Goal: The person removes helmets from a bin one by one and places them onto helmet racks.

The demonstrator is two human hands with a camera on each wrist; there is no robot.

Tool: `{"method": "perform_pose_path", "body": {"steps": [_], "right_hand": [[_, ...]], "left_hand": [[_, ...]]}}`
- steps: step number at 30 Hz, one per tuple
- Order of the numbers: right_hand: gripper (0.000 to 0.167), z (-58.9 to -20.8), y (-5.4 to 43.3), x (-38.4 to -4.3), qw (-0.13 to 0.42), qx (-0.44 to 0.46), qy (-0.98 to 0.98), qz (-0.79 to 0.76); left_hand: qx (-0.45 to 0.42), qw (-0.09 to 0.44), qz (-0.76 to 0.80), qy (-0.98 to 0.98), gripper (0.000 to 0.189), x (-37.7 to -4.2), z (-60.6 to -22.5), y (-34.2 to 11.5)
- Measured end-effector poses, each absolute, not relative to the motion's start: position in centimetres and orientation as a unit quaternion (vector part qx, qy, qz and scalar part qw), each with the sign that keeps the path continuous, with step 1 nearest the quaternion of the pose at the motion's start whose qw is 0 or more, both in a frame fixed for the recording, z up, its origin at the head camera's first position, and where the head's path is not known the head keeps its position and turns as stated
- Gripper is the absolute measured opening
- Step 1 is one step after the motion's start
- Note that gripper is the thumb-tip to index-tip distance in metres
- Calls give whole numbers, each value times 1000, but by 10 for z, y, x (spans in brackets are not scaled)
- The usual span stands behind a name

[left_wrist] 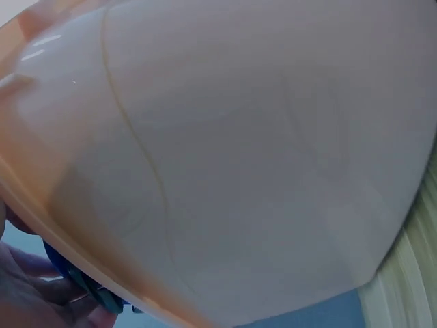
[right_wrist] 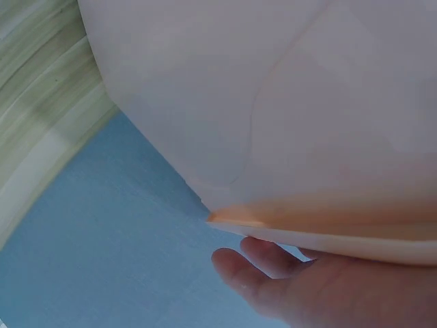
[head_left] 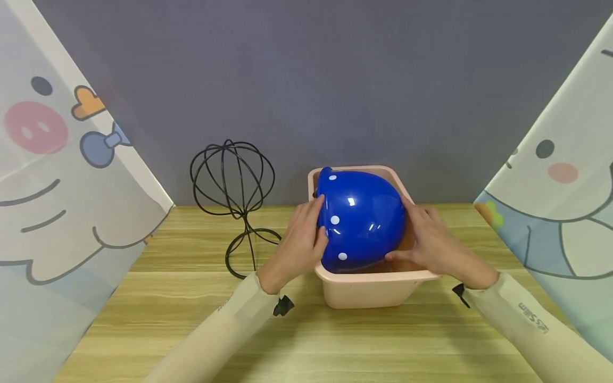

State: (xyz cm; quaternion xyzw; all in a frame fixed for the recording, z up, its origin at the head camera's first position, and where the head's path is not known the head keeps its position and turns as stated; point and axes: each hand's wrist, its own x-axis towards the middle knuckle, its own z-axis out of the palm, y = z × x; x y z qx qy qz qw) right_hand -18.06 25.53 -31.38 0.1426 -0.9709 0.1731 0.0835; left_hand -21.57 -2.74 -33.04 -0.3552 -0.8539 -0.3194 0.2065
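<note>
A glossy blue helmet (head_left: 366,213) with white dots lies on its side in a pale pink plastic bin (head_left: 369,292), its crown towards the right. My left hand (head_left: 299,236) grips the helmet's brim on the left side. Around the crown, my right hand (head_left: 428,236) holds the other end, thumb at the front and fingers farther back. The outside of the bin wall (left_wrist: 239,171) fills most of the left wrist view, with the left hand (left_wrist: 41,294) at the lower left corner. In the right wrist view, the right hand (right_wrist: 307,283) shows beyond the bin's rim.
A black wire stand (head_left: 244,213) with a round cage top stands left of the bin on the wood-grain table (head_left: 191,324). Behind rises a grey panel (head_left: 306,80). Cartoon-printed sheets flank the table on the left (head_left: 72,213) and right (head_left: 560,213).
</note>
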Motion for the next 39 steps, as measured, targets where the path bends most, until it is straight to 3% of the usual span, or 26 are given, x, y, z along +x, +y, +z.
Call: {"method": "perform_pose_path", "body": {"steps": [16,39], "right_hand": [[128,-314,253,-179,70,132,-976,159],[131,-314,253,-179,82,136,-971,181]], "left_hand": [[-276,257,-326,-867,28,-223,-321,-7],[-331,364,-376,-785,17,-223,-329,-3]]}}
